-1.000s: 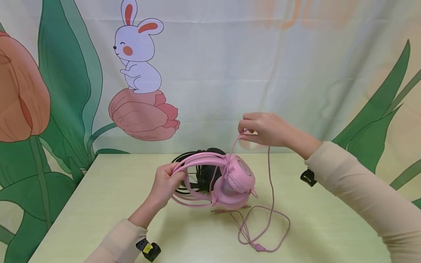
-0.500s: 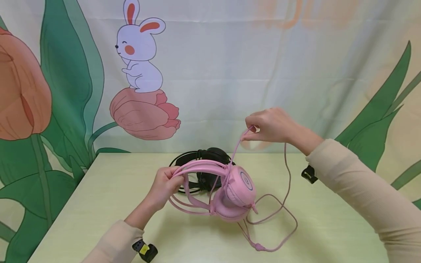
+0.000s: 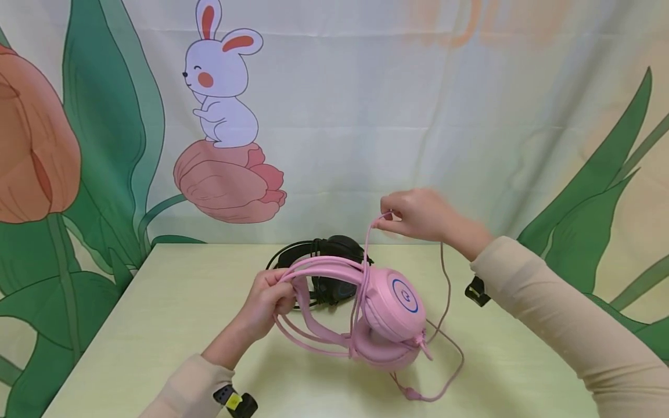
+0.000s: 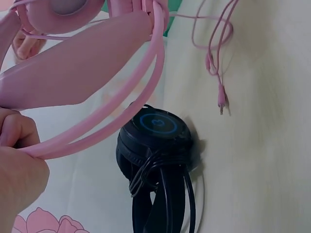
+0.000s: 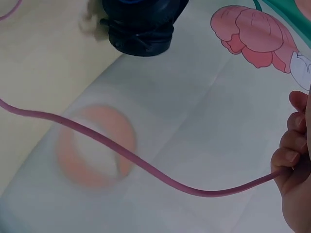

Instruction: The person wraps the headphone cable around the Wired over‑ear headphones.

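Pink over-ear headphones (image 3: 394, 305) hang tilted above the table, and my left hand (image 3: 266, 302) grips their headband. Up and to the right, my right hand (image 3: 418, 215) pinches the pink cable (image 3: 366, 244), which rises from near the earcups. Part of the cable is wound around the band beside the earcups. From the right hand the rest drops in a slack line to a loop on the table. In the left wrist view a pink audio plug (image 4: 221, 97) lies on the table. The right wrist view shows the cable (image 5: 146, 167) running into curled fingers.
Black headphones (image 3: 334, 284) with their cable bundled around them lie on the pale table (image 3: 172, 325), just behind the pink pair. A printed fabric backdrop (image 3: 334, 116) stands along the table's far edge.
The pink headphones have shifted right and slightly down, their earcup turning more toward the camera. My right hand rose with the cable, then came down and left. The left hand keeps its grip.
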### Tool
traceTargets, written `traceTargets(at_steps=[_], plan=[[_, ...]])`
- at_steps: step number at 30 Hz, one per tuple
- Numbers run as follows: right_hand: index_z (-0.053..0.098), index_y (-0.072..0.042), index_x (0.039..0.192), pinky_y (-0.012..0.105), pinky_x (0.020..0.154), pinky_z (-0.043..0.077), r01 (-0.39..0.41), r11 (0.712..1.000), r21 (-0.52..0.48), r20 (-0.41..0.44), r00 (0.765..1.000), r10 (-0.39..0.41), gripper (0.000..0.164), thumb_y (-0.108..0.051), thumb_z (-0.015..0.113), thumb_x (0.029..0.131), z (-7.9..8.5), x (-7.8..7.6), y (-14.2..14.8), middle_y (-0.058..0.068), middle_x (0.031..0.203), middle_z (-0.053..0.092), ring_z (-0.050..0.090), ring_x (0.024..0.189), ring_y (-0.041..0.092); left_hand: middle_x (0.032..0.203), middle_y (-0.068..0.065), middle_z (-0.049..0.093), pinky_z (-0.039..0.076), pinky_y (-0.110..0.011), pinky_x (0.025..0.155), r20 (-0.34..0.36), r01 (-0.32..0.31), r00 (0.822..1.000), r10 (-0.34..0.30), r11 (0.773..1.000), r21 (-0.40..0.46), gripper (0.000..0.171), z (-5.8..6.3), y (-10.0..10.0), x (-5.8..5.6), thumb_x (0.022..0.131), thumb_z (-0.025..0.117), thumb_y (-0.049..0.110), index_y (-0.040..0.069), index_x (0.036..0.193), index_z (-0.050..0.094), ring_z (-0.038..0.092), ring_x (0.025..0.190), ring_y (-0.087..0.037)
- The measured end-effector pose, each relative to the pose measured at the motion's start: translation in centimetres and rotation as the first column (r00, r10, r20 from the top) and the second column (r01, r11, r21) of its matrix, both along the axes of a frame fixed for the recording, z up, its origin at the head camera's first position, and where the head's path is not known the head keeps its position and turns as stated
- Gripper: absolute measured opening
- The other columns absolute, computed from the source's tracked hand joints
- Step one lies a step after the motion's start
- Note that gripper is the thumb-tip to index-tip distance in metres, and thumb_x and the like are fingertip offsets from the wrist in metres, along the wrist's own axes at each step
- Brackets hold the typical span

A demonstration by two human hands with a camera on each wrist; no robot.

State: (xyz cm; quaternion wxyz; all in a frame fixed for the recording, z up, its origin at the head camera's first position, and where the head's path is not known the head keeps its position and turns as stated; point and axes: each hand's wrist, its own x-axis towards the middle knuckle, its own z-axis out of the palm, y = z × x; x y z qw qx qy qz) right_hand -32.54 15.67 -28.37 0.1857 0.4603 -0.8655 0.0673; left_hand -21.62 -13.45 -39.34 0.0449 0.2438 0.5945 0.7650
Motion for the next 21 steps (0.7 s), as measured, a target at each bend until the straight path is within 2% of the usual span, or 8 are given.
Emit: traceTargets(at_steps=[4, 7, 9, 12, 14, 16, 19, 21], plan=[[0.05, -0.021, 0.065, 0.021, 0.044, 0.026, -0.012, 1.0, -0.024, 0.054, 0.998, 0.014, 0.028, -0.037, 0.063, 0.084, -1.4, -0.3, 0.0, -0.012, 0.057, 0.045, 0.034, 0.049, 0.002, 0.05, 0.0, 0.03, 0.012, -0.03, 0.039, 0.01, 0.026, 1.0, -0.026, 0.998, 0.049, 0.023, 0.0, 0.1, 0.1, 0.077, 0.037, -0.007, 0.006, 0.07, 0.055, 0.018, 0.042, -0.016], [0.049, -0.021, 0.061, 0.021, 0.047, 0.026, -0.056, 0.997, -0.048, 0.017, 0.998, 0.056, 0.03, -0.034, 0.062, 0.085, -2.6, -0.7, 0.1, -0.012, 0.054, 0.038, 0.032, 0.05, 0.003, 0.049, -0.001, 0.028, 0.011, -0.03, 0.04, 0.006, 0.023, 1.0, -0.024, 0.997, 0.078, 0.022, 0.1, 0.1, 0.2, 0.078, 0.037, -0.006, 0.006, 0.068, 0.052, 0.018, 0.043, -0.017], [0.048, -0.02, 0.06, 0.021, 0.048, 0.026, -0.086, 0.994, -0.063, 0.026, 0.996, 0.088, 0.032, -0.031, 0.062, 0.086, -3.5, -0.9, 0.1, -0.011, 0.053, 0.035, 0.032, 0.051, 0.003, 0.049, -0.001, 0.028, 0.011, -0.031, 0.04, 0.004, 0.017, 1.0, -0.017, 0.996, 0.089, 0.021, 0.1, 0.2, 0.3, 0.079, 0.036, -0.005, 0.007, 0.067, 0.049, 0.018, 0.043, -0.017], [0.051, -0.019, 0.062, 0.021, 0.049, 0.029, -0.097, 0.992, -0.076, 0.149, 0.983, 0.108, 0.029, -0.027, 0.059, 0.089, -4.5, -0.8, 0.0, -0.011, 0.054, 0.037, 0.033, 0.05, 0.002, 0.049, -0.001, 0.027, 0.011, -0.031, 0.04, 0.006, 0.014, 1.0, -0.015, 0.995, 0.102, 0.022, 0.3, 0.4, 0.3, 0.08, 0.036, -0.005, 0.007, 0.065, 0.046, 0.018, 0.043, -0.017], [0.054, -0.018, 0.066, 0.019, 0.048, 0.029, -0.081, 0.993, -0.088, 0.265, 0.959, 0.101, 0.026, -0.023, 0.056, 0.091, -5.1, -0.5, -0.2, -0.011, 0.054, 0.039, 0.032, 0.048, -0.001, 0.05, -0.001, 0.026, 0.011, -0.031, 0.04, 0.013, 0.017, 1.0, -0.019, 0.993, 0.116, 0.022, 0.3, 0.5, 0.4, 0.079, 0.035, -0.006, 0.008, 0.064, 0.043, 0.018, 0.043, -0.016], [0.057, -0.015, 0.07, 0.018, 0.047, 0.029, -0.059, 0.993, -0.097, 0.344, 0.935, 0.089, 0.024, -0.02, 0.053, 0.093, -5.3, -0.1, -0.3, -0.01, 0.055, 0.043, 0.032, 0.046, -0.002, 0.049, -0.001, 0.025, 0.01, -0.031, 0.04, 0.017, 0.021, 1.0, -0.023, 0.991, 0.129, 0.022, 0.4, 0.7, 0.5, 0.079, 0.034, -0.006, 0.008, 0.063, 0.04, 0.018, 0.043, -0.016], [0.058, -0.014, 0.069, 0.016, 0.047, 0.03, -0.022, 0.992, -0.128, 0.393, 0.917, 0.071, 0.024, -0.015, 0.052, 0.093, -5.6, 0.2, -0.4, -0.009, 0.056, 0.046, 0.036, 0.045, 0.0, 0.049, -0.002, 0.023, 0.01, -0.031, 0.04, 0.021, 0.018, 1.0, -0.021, 0.988, 0.155, 0.021, 0.5, 0.9, 0.6, 0.078, 0.033, -0.006, 0.007, 0.062, 0.035, 0.017, 0.043, -0.017], [0.059, -0.011, 0.071, 0.019, 0.049, 0.033, -0.04, 0.986, -0.162, 0.407, 0.907, 0.104, 0.025, -0.015, 0.05, 0.094, -6.1, 0.1, -0.2, -0.005, 0.058, 0.049, 0.04, 0.049, 0.004, 0.049, -0.003, 0.021, 0.01, -0.031, 0.04, 0.028, 0.006, 1.0, -0.011, 0.984, 0.178, 0.021, 0.7, 1.0, 0.5, 0.078, 0.033, -0.006, 0.007, 0.061, 0.033, 0.016, 0.043, -0.017]])
